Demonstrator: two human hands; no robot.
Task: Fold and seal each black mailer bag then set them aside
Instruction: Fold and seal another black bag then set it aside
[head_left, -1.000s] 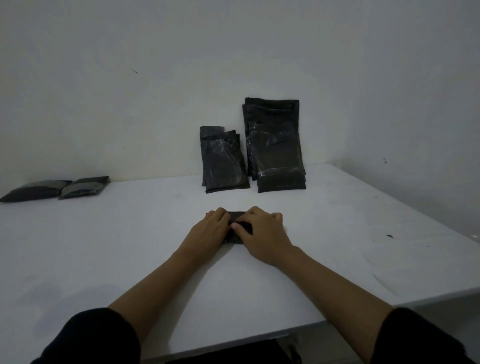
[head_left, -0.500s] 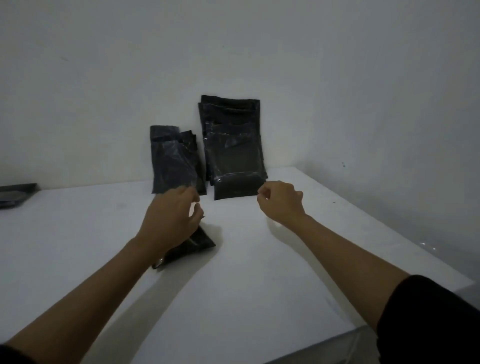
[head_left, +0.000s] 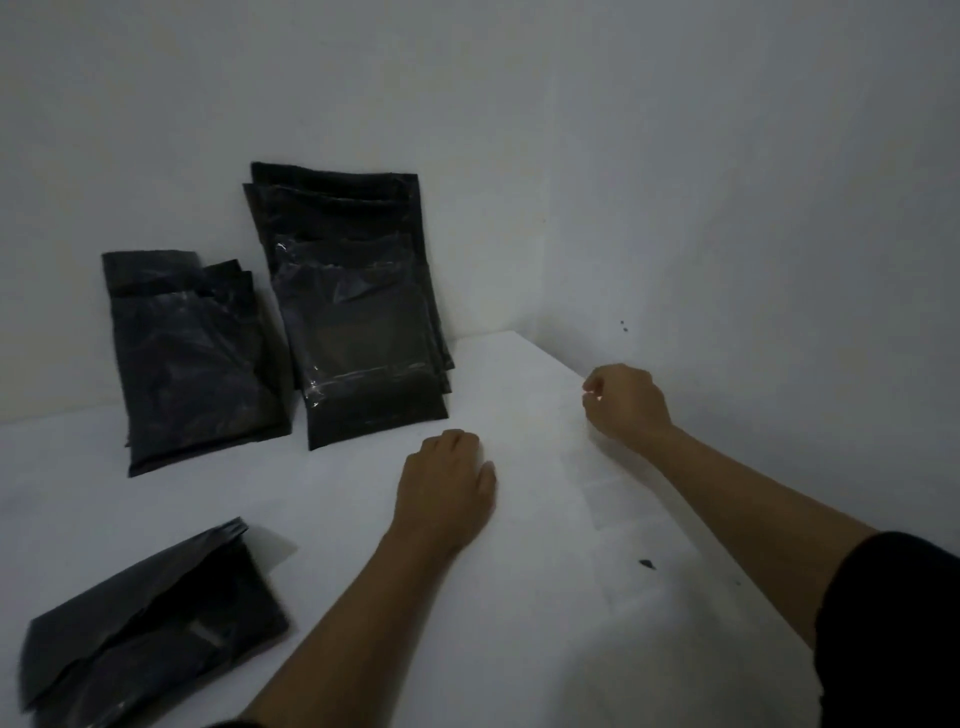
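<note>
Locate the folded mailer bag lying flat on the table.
In the head view, the folded mailer bag lies at the table's near-left corner, left of the left forearm.

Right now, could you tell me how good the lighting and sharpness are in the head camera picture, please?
Head view: dim, bluish light throughout; the folded mailer bag at lower left is smeared by motion blur; the leaning stack of mailer bags shows small glare streaks on its plastic; both hands, left hand and right hand, look fairly sharp; the white table edge bends from wide-angle distortion.
</note>
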